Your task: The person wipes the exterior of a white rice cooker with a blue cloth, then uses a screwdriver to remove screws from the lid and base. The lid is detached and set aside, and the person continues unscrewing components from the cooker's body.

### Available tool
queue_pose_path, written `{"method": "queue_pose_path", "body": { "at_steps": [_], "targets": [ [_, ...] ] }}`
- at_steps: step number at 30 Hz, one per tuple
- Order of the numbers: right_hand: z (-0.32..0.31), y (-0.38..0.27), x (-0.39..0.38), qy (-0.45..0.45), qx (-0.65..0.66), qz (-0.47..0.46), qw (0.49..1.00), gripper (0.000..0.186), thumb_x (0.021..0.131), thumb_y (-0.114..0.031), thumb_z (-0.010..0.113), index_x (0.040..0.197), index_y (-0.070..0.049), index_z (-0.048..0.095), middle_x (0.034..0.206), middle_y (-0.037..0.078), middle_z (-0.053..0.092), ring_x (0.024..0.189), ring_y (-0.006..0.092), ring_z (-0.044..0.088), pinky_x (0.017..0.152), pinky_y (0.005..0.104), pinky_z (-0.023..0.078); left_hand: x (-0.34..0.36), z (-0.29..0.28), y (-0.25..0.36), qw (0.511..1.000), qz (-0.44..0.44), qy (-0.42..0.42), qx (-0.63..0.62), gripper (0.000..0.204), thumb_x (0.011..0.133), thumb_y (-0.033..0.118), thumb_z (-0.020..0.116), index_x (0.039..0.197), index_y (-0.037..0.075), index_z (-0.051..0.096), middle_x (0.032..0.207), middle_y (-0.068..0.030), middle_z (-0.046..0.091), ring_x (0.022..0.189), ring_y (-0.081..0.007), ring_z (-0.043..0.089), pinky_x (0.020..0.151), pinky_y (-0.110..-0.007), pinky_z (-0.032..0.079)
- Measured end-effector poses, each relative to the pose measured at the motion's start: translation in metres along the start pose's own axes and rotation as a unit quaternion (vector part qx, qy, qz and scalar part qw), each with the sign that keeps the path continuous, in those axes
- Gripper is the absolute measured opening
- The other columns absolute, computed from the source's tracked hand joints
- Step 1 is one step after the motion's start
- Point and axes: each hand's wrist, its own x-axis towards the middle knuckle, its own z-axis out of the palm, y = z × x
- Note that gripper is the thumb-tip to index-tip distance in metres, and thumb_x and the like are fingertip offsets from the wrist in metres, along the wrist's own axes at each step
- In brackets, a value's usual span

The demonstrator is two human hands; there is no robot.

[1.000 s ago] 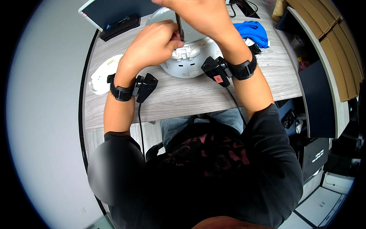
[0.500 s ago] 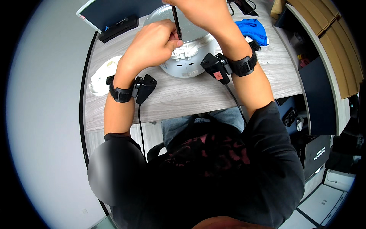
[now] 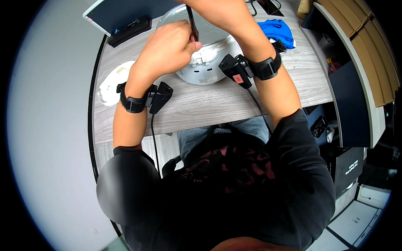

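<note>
A white rounded object [image 3: 204, 74] with a clear top and a white latch [image 3: 199, 57] stands on the desk [image 3: 197, 106]. My left hand [image 3: 169, 46] is closed at the lower end of a slim dark tool [image 3: 191, 23] above the latch, its thumb and fingers pinched there. At the top of the frame, my right hand [image 3: 220, 12] is closed around the tool's upper part, its fingertips partly out of view. A white molded piece [image 3: 111, 88] lies left of my left forearm. Black devices [image 3: 234, 71] with cables are strapped to both wrists.
A screen [image 3: 121, 12] with a black bar below it stands at the back left. A blue cloth [image 3: 276, 31] and cables are at the back right. A shelf unit [image 3: 347, 100] with brown cardboard boxes [image 3: 368, 50] borders the desk's right side. A white wall is at left.
My right hand and forearm have shifted slightly upward in the picture, and the dark tool leans a little further leftward. My left hand stays near the latch.
</note>
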Motion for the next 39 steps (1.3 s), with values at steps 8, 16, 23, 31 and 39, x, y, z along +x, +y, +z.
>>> {"method": "queue_pose_path", "body": {
  "at_steps": [8, 16, 23, 31, 39],
  "targets": [
    [0.004, 0.017, 0.001, -0.007, 0.143, 0.019, 0.99, 0.055, 0.084, 0.005, 0.071, 0.135, 0.008, 0.051, 0.087, 0.001, 0.059, 0.074, 0.0054, 0.057, 0.066, 0.0212, 0.05, 0.0, 0.003, -0.004, 1.0, 0.002, 0.0, 0.013, 0.028, 0.087, 0.023, 0.072, 0.081, -0.003, 0.064, 0.084, -0.0225, 0.066, 0.081, -0.0432, 0.063, 0.072, -0.049, 0.049],
    [0.0, 0.012, -0.002, -0.016, 0.225, 0.013, 0.974, 0.05, 0.088, 0.005, 0.068, 0.134, 0.005, 0.05, 0.086, 0.0, 0.06, 0.075, 0.0054, 0.057, 0.066, 0.0204, 0.049, 0.0, 0.004, -0.005, 0.999, 0.014, -0.007, 0.029, 0.033, 0.09, 0.026, 0.071, 0.09, -0.005, 0.063, 0.083, -0.0204, 0.063, 0.079, -0.0389, 0.061, 0.071, -0.045, 0.047],
    [-0.003, 0.004, 0.0, -0.022, 0.003, -0.008, 1.0, 0.039, 0.088, 0.005, 0.067, 0.126, 0.005, 0.056, 0.08, -0.001, 0.06, 0.069, 0.0046, 0.054, 0.061, 0.021, 0.046, -0.001, 0.005, -0.007, 0.999, 0.023, 0.003, 0.036, 0.036, 0.09, 0.03, 0.07, 0.089, -0.005, 0.063, 0.081, -0.0204, 0.062, 0.078, -0.0387, 0.06, 0.07, -0.045, 0.047],
    [-0.009, 0.014, 0.002, 0.018, 0.082, 0.002, 0.997, 0.041, 0.086, 0.004, 0.069, 0.125, 0.008, 0.055, 0.074, -0.001, 0.055, 0.066, 0.0052, 0.053, 0.06, 0.0206, 0.046, -0.001, 0.007, 0.0, 0.997, 0.026, 0.05, 0.058, 0.034, 0.09, 0.029, 0.071, 0.085, -0.003, 0.063, 0.078, -0.0175, 0.061, 0.074, -0.0367, 0.06, 0.067, -0.044, 0.047],
    [-0.083, 0.01, -0.004, 0.026, 0.144, 0.027, 0.989, 0.04, 0.089, -0.003, 0.073, 0.124, 0.005, 0.056, 0.092, 0.005, 0.071, 0.08, 0.0099, 0.066, 0.072, 0.0223, 0.053, 0.016, 0.018, 0.049, 0.989, 0.069, 0.116, 0.063, 0.031, 0.087, 0.029, 0.074, 0.079, 0.001, 0.062, 0.073, -0.0149, 0.061, 0.066, -0.0347, 0.059, 0.062, -0.041, 0.046]
  ]
}}
